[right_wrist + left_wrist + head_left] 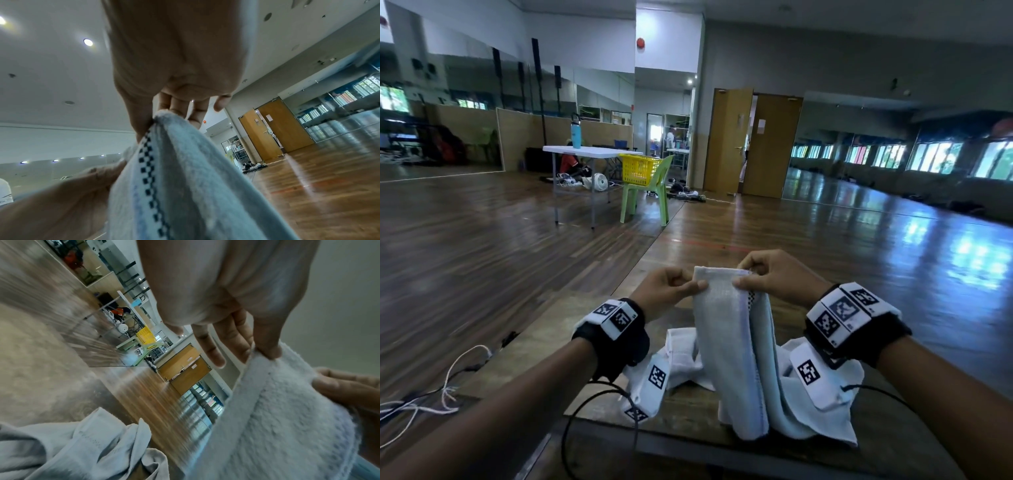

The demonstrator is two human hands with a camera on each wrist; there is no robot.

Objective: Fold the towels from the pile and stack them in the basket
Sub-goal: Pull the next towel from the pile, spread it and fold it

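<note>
A pale blue-white towel (pixel 726 342) with a dark checked stripe hangs lengthwise from both hands above the wooden table (pixel 599 346). My left hand (pixel 671 286) pinches its top left corner, thumb in front. My right hand (pixel 760 274) pinches the top right corner, where the layers meet. The towel's lower end rests on the table. In the left wrist view the towel (pixel 287 418) is held between thumb and fingers; in the right wrist view the towel (pixel 185 178) hangs from the pinch. More white towels (pixel 685 356) lie crumpled on the table behind it. A yellow basket (pixel 638 168) sits far off on a green chair.
A white folding table (pixel 585 152) with a blue bottle (pixel 576 132) stands across the wooden floor. White cords (pixel 448 387) trail on the floor at the left. A black cable (pixel 599 404) loops over the table's near edge. Wooden doors (pixel 753 144) stand at the back.
</note>
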